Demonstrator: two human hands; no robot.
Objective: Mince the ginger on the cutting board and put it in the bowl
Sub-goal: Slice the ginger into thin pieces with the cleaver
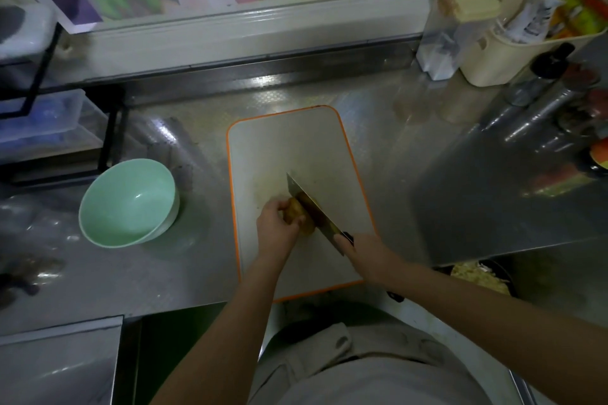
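Head view, the only one.

Just below mid-frame, on the lower half of the board (296, 141): ginger (297, 212), one knobbly piece, whole, lying flat. No slices or mince to be seen beside it.

Gripped from the left by the left hand (276, 227), fingers curled over the top and thumb side tucked in. Probably done to stop an uneven piece rolling and to keep fingertips back from the edge.

Met from the right by the knife (306, 199), a broad blade set diagonally, tip toward upper left, handle toward lower right, lying across the ginger's right side. Cannot tell whether biting in or only resting against it.

Clasped by the right hand (362, 253), closed round the dark handle close up to the blade's heel, likely for control in short strokes.

Left of the board, near it but apart: bowl (128, 204), pale green, upright on the steel counter (204, 260), nothing in it yet. Presumably parked there so mince can be carried across in one short move.

Judged an early stage: first cuts, with mincing and transfer both ahead.

Along the upper right edge, jars and a tub (493, 59), pushed back, well apart from the board.
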